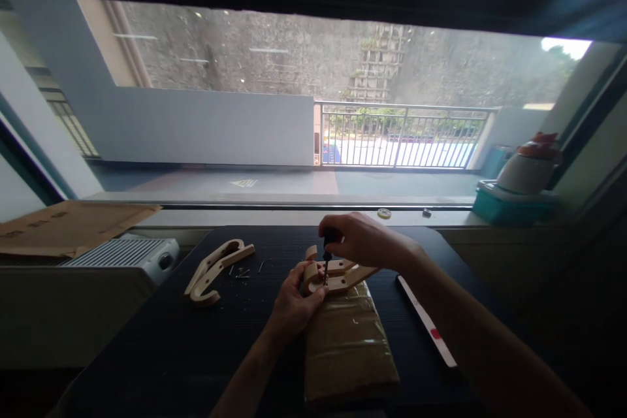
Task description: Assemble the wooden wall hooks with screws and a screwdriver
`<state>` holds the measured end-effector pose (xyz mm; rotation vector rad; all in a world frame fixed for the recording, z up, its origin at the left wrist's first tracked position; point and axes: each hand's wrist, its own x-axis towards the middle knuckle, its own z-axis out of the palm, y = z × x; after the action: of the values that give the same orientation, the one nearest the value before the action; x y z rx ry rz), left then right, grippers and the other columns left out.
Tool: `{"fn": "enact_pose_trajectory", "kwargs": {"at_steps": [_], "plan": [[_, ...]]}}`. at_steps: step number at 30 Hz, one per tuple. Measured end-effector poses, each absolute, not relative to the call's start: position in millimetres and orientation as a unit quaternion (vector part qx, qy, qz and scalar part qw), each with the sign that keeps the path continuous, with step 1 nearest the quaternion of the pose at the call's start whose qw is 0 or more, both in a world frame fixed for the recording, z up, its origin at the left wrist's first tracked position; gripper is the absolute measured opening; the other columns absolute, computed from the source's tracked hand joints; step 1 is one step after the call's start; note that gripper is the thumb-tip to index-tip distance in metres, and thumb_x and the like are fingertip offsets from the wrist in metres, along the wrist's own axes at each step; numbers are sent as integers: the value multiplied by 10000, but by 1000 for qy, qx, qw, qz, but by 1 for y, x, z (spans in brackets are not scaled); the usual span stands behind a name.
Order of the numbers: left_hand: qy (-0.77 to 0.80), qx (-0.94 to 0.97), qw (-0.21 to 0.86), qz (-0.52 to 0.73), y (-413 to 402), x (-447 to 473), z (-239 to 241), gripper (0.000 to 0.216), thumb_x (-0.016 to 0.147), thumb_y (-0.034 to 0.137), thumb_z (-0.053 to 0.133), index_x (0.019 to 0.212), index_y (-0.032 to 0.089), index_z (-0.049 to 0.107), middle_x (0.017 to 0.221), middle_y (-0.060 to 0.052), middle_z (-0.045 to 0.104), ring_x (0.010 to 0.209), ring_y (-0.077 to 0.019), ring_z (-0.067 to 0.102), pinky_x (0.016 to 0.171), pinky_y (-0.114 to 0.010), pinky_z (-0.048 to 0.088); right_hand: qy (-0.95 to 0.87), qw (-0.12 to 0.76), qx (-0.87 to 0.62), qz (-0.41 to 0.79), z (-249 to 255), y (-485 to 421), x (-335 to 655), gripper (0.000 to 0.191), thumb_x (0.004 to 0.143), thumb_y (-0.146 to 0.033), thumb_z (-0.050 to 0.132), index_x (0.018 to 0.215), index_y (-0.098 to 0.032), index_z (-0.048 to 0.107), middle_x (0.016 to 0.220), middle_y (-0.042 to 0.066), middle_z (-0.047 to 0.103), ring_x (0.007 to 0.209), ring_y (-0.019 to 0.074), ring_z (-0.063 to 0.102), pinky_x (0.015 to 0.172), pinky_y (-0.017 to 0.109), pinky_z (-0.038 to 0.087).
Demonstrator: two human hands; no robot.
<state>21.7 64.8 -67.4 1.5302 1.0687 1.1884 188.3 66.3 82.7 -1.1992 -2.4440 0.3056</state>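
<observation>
My right hand is closed round the dark handle of a screwdriver. The screwdriver stands nearly upright, its tip down at a hole in a pale wooden hook-shaped piece. My left hand grips the curled end of that piece, thumb near the tip. A second wooden arm with holes lies just behind it; whether they are joined, I cannot tell. The wood rests at the far end of a tape-wrapped cardboard block. Any screw under the tip is too small to make out.
More curved wooden pieces lie at the left of the dark table, beside several loose screws. A white strip lies under my right forearm. Behind are a windowsill with a tape roll, a teal box and flat cardboard.
</observation>
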Motion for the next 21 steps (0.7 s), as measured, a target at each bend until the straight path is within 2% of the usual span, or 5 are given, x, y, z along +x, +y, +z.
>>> {"fn": "enact_pose_trajectory", "kwargs": {"at_steps": [7, 21], "plan": [[462, 572, 439, 516, 57, 30, -63, 415, 674, 280, 654, 1062, 173, 552, 945, -31, 641, 881, -190, 613, 837, -314, 469, -895, 115, -428, 44, 93, 58, 175, 240, 788, -180, 516, 994, -134, 632, 781, 46, 643, 608, 98, 484, 553, 224, 328], [465, 588, 441, 493, 62, 28, -56, 348, 608, 288, 683, 922, 169, 592, 808, -8, 626, 800, -181, 608, 772, -300, 484, -908, 59, -413, 40, 94, 46, 177, 183, 858, -190, 492, 957, -126, 631, 859, 61, 649, 674, 108, 532, 564, 222, 343]]}}
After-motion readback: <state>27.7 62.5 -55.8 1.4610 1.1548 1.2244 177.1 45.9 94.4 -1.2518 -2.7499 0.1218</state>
